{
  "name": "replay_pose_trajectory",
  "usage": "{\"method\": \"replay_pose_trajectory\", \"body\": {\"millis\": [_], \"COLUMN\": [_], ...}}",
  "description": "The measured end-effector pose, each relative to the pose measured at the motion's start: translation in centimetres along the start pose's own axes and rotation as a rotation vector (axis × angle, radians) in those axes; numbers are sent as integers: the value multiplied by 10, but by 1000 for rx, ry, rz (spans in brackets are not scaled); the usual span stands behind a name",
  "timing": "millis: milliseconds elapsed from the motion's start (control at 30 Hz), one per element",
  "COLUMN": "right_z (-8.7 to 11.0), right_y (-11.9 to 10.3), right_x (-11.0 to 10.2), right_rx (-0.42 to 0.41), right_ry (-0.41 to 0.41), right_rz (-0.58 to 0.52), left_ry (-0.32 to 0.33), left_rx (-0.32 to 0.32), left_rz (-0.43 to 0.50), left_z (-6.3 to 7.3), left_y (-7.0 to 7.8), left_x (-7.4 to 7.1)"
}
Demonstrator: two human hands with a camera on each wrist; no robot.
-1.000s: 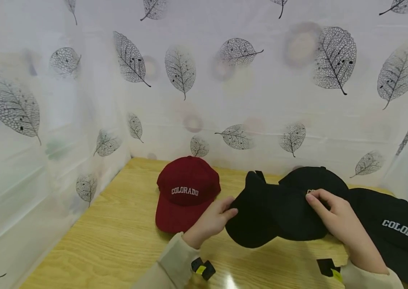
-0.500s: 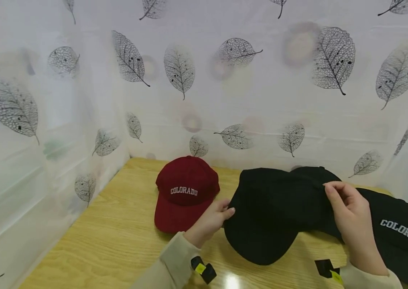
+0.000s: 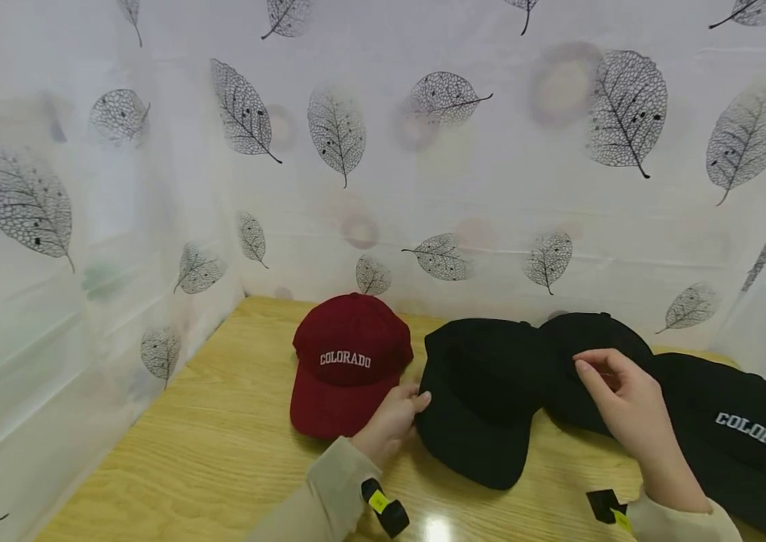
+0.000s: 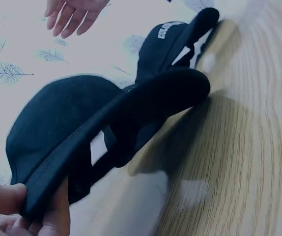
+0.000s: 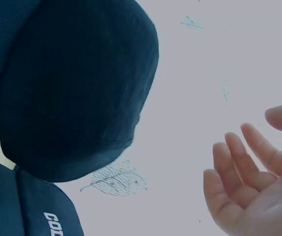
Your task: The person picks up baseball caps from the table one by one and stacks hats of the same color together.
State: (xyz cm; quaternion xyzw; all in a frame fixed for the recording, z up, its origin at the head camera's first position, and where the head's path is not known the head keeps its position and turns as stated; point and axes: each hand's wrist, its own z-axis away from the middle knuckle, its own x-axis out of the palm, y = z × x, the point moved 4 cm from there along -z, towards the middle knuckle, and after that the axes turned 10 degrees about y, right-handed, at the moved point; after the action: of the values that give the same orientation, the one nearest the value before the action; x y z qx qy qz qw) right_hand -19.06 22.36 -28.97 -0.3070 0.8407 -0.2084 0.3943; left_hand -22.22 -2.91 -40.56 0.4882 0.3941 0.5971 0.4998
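Observation:
My left hand (image 3: 392,418) pinches the brim edge of a plain-looking black baseball cap (image 3: 474,399), thumb on one face and fingers on the other. In the left wrist view the held cap (image 4: 67,113) is tilted, its brim reaching out over the wood. My right hand (image 3: 627,399) holds nothing; the right wrist view shows its fingers (image 5: 234,162) loosely bent, apart from the cap's crown (image 5: 82,93). Behind that hand in the head view is a second black cap (image 3: 586,339). Left of the held cap sits a dark red cap (image 3: 352,354) lettered COLORADO.
Another black COLORADO cap (image 3: 728,399) lies at the right, close against the second black one. The wooden table (image 3: 206,436) meets a pale leaf-printed sheet (image 3: 383,188) at the back and left.
The black cap has turned, its brim swinging down and toward me. My right hand, earlier at its right edge, has let go. The red cap stays put.

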Motion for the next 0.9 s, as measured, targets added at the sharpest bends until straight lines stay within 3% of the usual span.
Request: {"method": "replay_pose_trajectory", "body": {"millis": [200, 300, 500, 667, 767, 900], "right_z": [11, 19, 34, 45, 50, 53], "right_y": [2, 6, 20, 33, 36, 36], "right_x": [21, 32, 53, 65, 70, 74], "right_rx": [-60, -49, 3, 19, 8, -27], "right_ry": [-142, -235, -592, -891, -964, -987], "right_rz": [7, 21, 21, -30, -36, -21], "left_ry": [16, 15, 4, -43, -58, -77], "left_rx": [-12, -32, -73, -84, -81, -83], "left_rz": [-26, -124, -378, -437, -480, -516], "left_z": [-3, -2, 5, 10, 12, 13], "left_y": [-4, -6, -5, -4, -4, -4], "left_x": [-2, -4, -9, -9, -8, -7]}}
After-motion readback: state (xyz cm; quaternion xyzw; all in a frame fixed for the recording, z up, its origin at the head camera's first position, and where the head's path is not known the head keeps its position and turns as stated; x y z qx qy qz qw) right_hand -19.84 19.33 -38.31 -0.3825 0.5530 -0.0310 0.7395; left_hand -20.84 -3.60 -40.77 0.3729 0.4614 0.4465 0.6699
